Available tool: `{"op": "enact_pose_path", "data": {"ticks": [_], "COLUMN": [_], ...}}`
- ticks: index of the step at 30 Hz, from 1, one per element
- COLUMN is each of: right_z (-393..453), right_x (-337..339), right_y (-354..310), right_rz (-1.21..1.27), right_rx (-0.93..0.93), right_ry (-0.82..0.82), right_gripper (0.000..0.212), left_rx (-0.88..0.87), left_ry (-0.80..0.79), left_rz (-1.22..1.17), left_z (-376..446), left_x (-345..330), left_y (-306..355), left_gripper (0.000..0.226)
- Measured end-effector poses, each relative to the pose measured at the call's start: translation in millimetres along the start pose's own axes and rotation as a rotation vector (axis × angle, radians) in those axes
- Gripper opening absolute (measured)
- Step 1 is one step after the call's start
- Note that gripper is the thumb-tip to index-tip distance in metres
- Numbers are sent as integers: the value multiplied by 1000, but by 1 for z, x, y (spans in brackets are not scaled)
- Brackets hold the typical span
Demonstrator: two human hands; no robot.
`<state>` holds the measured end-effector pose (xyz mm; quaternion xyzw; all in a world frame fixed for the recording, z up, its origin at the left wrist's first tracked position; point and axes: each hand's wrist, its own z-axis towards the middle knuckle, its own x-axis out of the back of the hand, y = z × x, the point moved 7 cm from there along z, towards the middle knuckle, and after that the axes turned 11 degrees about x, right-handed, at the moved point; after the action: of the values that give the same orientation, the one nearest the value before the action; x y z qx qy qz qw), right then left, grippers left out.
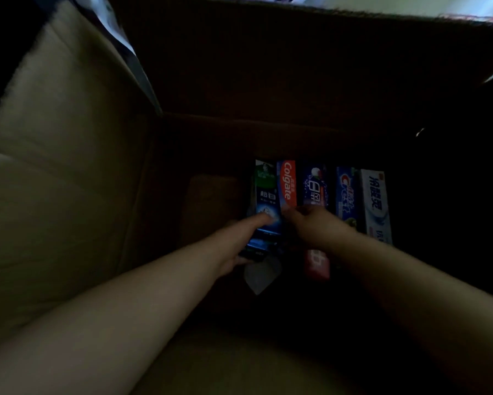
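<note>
Dimly, on my feed, I make out the dark toothpaste box (265, 201) at the 9 o'clock end of a row deep inside the cardboard carton (68, 166). The left hand (239, 240) grips its near end, thumb laid along the top, and the fingers beneath are mostly hidden. Just at 3 o'clock from it, the right hand (310, 223) is curled over the near end of the red box (287, 181). I cannot tell whether it pinches anything. Further toward 3 o'clock lie the purple box (315, 185), the blue box (346, 192) and the white box (375, 201). At 6 o'clock, a pink packet (316, 263) shows half covered by the right wrist, beside a pale scrap (261, 276) too murky to identify.
</note>
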<state>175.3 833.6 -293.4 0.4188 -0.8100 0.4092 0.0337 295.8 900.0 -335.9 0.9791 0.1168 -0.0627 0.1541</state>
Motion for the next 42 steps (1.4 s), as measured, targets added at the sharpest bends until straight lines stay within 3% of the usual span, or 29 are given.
{"op": "enact_pose_path", "data": {"ticks": [3,6,8,10,14,16,18,21,28,35,42], "right_z": [-27,-74,-112,-148,-223,-267,-314,-381,-515,-587,-628], "right_x": [-11,-10,-7,-2,13,24,36,55,88,79,35], "right_y": [-28,-60,-80,-99,-138,-163,-193,-237,-330,-379,-420], "right_rz": [193,379,480,568,520,467,453,432,374,207,42], "right_rx": [-96,-106,-110,-111,-87,-80,-70,-41,-8,83,174], "right_ry": [-46,-46,-67,-72,-33,-30,-46,-86,-179,-346,-519], "right_gripper": [52,48,43,41,49,59,56,33,24,26,27], "left_rx": [-44,-62,-88,-62,-51,-58,-74,-104,-171,-243,-362], "left_ry": [99,188,167,133,168,238,285,308,411,403,434], "left_rz": [37,85,50,-58,-269,-303,-326,-384,-554,-850,-1147], "left_z": [-46,-111,-155,-197,-288,-339,-398,-490,-673,-772,-833], "left_x": [6,10,11,12,16,18,17,10,-9,-8,8], "left_y": [9,10,6,-2,-16,-20,-21,-15,-20,-72,-129], "left_gripper": [74,109,117,109,41,28,24,24,4,19,16]}}
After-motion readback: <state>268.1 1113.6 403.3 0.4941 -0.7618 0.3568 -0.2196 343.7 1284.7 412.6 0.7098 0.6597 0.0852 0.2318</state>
